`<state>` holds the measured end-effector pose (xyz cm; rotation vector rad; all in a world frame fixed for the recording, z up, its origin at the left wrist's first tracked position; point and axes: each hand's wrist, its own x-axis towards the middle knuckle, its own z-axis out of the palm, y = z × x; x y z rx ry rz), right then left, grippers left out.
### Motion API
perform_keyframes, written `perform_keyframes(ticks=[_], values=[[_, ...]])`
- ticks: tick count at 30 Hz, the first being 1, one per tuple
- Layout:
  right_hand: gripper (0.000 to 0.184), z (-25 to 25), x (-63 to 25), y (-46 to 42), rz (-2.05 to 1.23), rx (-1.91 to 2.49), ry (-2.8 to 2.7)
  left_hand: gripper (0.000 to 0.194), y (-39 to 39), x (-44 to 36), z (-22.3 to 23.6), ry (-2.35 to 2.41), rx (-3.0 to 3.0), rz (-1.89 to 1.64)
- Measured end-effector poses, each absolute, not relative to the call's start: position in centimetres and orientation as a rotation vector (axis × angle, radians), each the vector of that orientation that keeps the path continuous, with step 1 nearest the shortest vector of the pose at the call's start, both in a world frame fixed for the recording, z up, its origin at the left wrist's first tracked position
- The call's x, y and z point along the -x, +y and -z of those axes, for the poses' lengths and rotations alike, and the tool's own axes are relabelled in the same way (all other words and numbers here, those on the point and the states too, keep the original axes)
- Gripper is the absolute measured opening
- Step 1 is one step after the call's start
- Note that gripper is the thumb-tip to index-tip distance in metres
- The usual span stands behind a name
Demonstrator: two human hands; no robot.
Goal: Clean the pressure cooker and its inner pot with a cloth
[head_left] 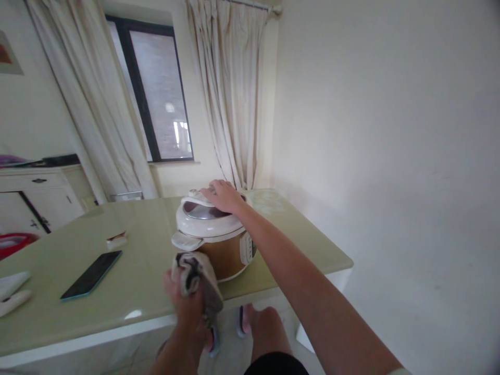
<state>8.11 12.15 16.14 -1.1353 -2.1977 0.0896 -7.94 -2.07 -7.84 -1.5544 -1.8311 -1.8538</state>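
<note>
A white and golden-brown electric pressure cooker (224, 255) stands upright on the table, its control panel facing right. My right hand (224, 197) lies over the top of its lid (209, 225), fingers bent over the lid handle (197, 199); their tips are partly hidden. In front of the cooker's left side, my left hand (182, 297) is closed around a bunched, light-coloured cloth (199, 278) with dark patches. The cloth hangs near the table's front edge and covers part of the cooker's lower left side.
The pale green table (148, 291) meets a wall on the right. Left of the cooker lie a dark phone (91, 275), a small white-and-brown item (116, 240) and white objects (13, 291) at the edge. Curtains (234, 94) frame a window (160, 94); a white cabinet (42, 195) stands at left.
</note>
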Motion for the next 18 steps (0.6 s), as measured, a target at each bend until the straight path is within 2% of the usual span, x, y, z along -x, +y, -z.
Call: perform_keyframes(ticks=[1, 3, 6, 9, 15, 18], values=[[0.054, -16.1, -8.2, 12.2, -0.101, 1.124, -2.199, 0.033, -2.7, 6.2, 7.7, -1.675, 1.584, 1.711], [0.056, -15.9, -8.5, 12.1, -0.103, 1.088, -2.202, 0.023, -3.2, 2.9, 6.1, -1.270, 1.723, 1.489], [0.059, -15.8, -8.9, 12.2, -0.098, 1.020, -2.199, 0.019, -2.2, -0.4, 2.0, -0.737, 1.929, 1.150], [0.063, -15.9, -9.2, 12.5, -0.118, 1.001, -2.188, 0.011, -0.8, -1.2, -1.6, -0.494, 2.013, 0.934], [0.054, -16.0, -8.4, 11.6, 0.042, 1.108, -2.213, 0.009, 0.1, 3.2, -4.5, -0.456, 1.977, 1.070], [0.058, -16.5, -7.4, 11.0, 0.159, 1.206, -2.226, 0.012, 1.4, 7.5, -4.7, -0.499, 1.913, 1.193]])
